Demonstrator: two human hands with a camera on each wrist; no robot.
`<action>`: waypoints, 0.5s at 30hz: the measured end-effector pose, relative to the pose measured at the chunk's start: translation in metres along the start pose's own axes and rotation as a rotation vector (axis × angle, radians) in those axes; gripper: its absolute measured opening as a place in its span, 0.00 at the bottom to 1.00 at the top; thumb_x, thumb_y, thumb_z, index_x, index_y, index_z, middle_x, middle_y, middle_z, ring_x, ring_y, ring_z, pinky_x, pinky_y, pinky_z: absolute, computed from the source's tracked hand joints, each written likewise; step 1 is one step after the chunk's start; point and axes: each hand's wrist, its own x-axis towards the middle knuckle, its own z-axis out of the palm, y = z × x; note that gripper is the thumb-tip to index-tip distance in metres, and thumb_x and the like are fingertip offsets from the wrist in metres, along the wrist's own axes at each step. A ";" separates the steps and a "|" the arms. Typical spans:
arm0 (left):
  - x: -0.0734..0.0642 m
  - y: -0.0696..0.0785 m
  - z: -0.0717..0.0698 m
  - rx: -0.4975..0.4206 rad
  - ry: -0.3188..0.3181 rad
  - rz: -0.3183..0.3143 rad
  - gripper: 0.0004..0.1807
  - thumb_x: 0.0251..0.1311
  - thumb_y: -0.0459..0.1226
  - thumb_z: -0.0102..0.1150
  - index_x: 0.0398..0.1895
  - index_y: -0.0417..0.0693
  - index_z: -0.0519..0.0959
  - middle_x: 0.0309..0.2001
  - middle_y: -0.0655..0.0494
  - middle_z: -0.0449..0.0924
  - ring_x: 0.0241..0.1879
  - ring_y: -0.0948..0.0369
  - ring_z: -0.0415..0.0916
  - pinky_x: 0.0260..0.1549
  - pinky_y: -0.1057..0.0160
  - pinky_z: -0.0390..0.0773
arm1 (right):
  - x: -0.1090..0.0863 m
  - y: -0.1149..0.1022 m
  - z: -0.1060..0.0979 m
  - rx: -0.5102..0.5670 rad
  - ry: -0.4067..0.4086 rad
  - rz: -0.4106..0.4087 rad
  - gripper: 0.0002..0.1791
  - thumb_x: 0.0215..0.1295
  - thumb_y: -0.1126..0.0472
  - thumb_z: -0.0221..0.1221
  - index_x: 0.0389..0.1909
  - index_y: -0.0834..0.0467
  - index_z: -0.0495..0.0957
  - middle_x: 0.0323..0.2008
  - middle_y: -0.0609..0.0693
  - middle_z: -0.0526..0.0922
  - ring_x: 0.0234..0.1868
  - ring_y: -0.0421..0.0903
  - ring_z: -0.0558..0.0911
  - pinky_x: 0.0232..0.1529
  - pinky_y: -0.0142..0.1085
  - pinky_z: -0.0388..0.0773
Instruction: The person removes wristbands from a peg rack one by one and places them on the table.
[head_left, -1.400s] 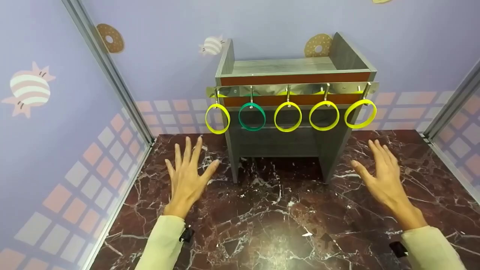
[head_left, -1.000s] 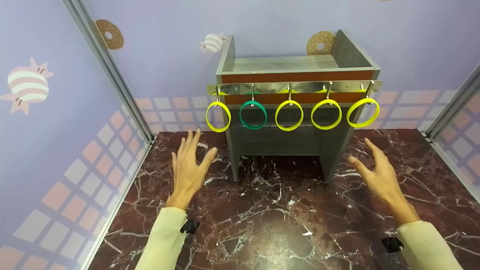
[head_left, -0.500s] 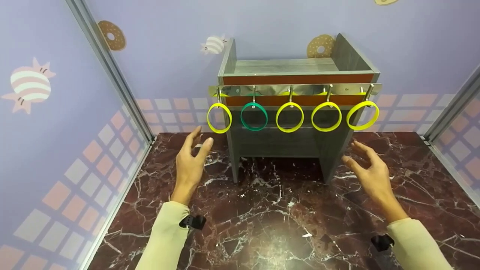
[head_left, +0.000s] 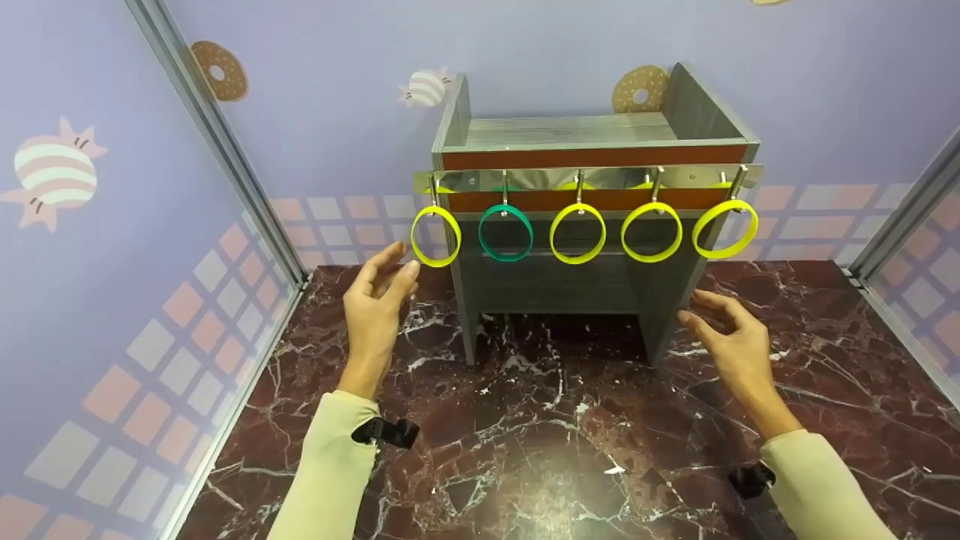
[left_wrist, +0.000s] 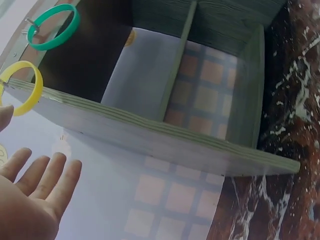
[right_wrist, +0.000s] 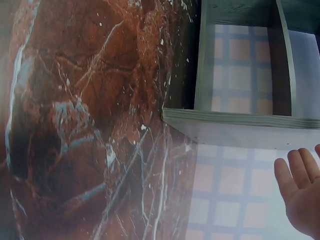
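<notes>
A row of wristbands hangs from the hooks of a metal rail [head_left: 682, 177]. The leftmost yellow wristband [head_left: 436, 262] is nearest my left hand [head_left: 375, 307], whose thumb and fingers are apart with nothing between them, just left of and below the band. Beside it hangs a green wristband [head_left: 505, 259], followed by several yellow ones, such as the middle yellow wristband [head_left: 577, 261] and the rightmost yellow wristband [head_left: 726, 255]. My right hand [head_left: 733, 341] hovers by the right side panel of the grey rack [head_left: 671, 300], fingers loosely bent and holding nothing.
The rail is fixed across the front of the rack, over red-brown strips [head_left: 585, 157]. A dark red marble-patterned table [head_left: 525, 450] lies beneath. Purple printed walls [head_left: 315, 97] rise at the back and both sides, with metal corner posts [head_left: 202, 127].
My left hand has risen slightly toward the leftmost yellow wristband, its spread fingers drawing together. The right hand has moved left toward the rack, fingers bending. The wristbands still hang in place.
</notes>
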 end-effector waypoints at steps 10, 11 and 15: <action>0.004 0.004 0.008 -0.114 -0.008 -0.010 0.20 0.67 0.23 0.65 0.62 0.29 0.80 0.55 0.38 0.85 0.49 0.55 0.86 0.52 0.53 0.86 | 0.000 -0.004 0.011 0.017 0.064 0.004 0.19 0.68 0.67 0.71 0.57 0.69 0.83 0.47 0.47 0.89 0.45 0.33 0.87 0.43 0.25 0.84; 0.005 0.004 0.008 -0.119 -0.004 -0.003 0.20 0.67 0.22 0.65 0.61 0.28 0.80 0.55 0.38 0.85 0.49 0.55 0.86 0.51 0.54 0.86 | 0.000 -0.004 0.012 0.019 0.072 -0.003 0.19 0.68 0.68 0.71 0.56 0.69 0.83 0.46 0.46 0.89 0.44 0.33 0.88 0.42 0.25 0.84; 0.006 0.005 0.009 -0.133 0.023 0.031 0.18 0.66 0.21 0.65 0.59 0.28 0.81 0.53 0.37 0.86 0.47 0.55 0.87 0.49 0.56 0.87 | 0.000 -0.003 0.015 0.013 0.108 -0.020 0.16 0.67 0.68 0.72 0.53 0.69 0.85 0.44 0.47 0.90 0.42 0.36 0.88 0.40 0.25 0.84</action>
